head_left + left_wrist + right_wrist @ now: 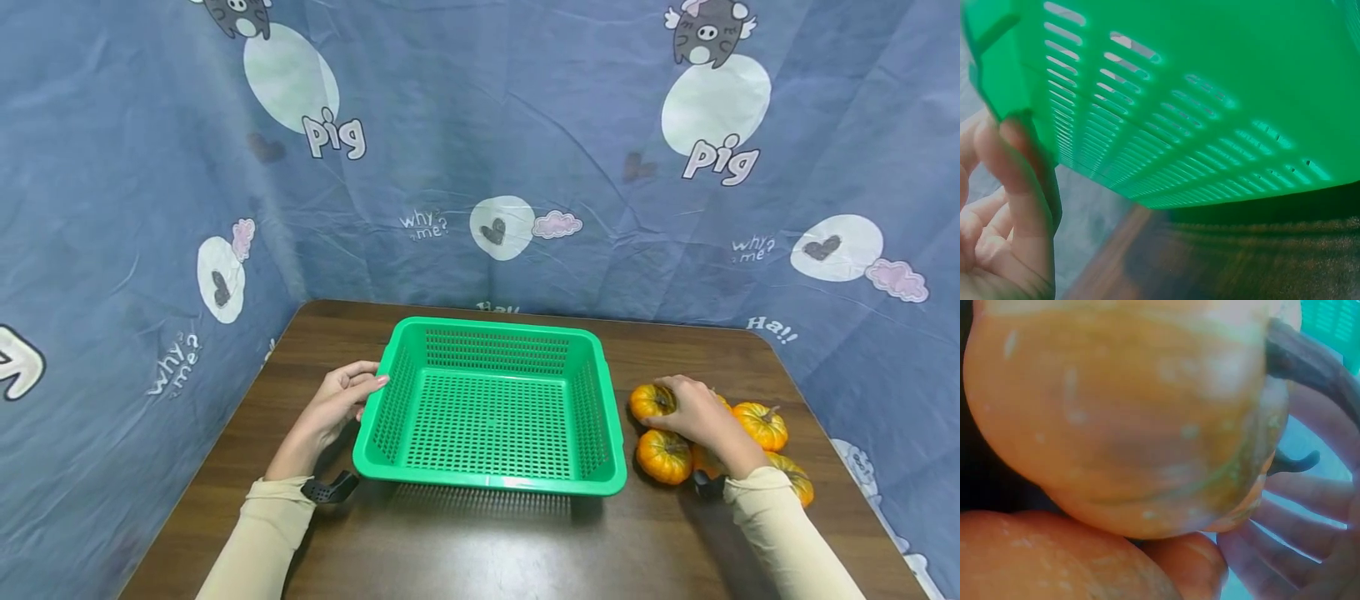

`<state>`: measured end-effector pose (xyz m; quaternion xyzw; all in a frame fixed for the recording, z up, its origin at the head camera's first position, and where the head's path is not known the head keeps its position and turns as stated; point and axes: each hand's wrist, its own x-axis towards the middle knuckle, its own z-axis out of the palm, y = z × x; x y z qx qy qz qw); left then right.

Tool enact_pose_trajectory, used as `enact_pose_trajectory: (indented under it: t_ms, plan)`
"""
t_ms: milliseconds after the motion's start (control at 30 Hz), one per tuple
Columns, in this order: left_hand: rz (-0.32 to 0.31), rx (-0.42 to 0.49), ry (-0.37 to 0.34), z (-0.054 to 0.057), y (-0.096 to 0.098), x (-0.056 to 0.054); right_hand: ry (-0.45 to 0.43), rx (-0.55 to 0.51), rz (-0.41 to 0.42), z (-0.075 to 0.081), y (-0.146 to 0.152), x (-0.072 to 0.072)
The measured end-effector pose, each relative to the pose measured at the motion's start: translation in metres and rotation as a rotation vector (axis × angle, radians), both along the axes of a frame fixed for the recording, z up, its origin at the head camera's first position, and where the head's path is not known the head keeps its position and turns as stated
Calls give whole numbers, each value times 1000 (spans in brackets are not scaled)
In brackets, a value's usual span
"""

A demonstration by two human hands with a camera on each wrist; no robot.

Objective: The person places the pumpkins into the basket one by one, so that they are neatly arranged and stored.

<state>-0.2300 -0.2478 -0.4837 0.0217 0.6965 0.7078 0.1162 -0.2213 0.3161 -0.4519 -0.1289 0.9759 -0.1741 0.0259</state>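
Note:
A green plastic basket (487, 482) with slotted walls is in the middle of the table in the head view. My left hand (337, 402) pinches its left rim, thumb on top and fingers underneath. From the left wrist, the basket's slotted outer side (1147, 125) fills much of the view beside the fingers. To the basket's right, my right hand (696, 410) reaches over a group of small orange pumpkins. Its thumb and fingers grip the pumpkin (651, 402) nearest the basket from both sides. Close to the right wrist camera, a stemmed pumpkin (1122, 419) partly hides the spread fingers.
Several more pumpkins lie around the right hand, among them one in front (664, 457) and one farther right (761, 427). The brown wooden table (465, 558) meets a blue patterned cloth (420, 267) at its back and sides.

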Motion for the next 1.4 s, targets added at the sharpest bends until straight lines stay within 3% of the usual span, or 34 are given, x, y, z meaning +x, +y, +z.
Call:
enact_pose_trajectory:
  t_ms: [900, 1400]
  plan:
    - [-19, 109, -32, -2, 0, -1, 93, -63, 34, -5, 6, 0]
    - [-27, 135, -40, -1, 0, 0, 132, -117, 56, 13, 2, 4]
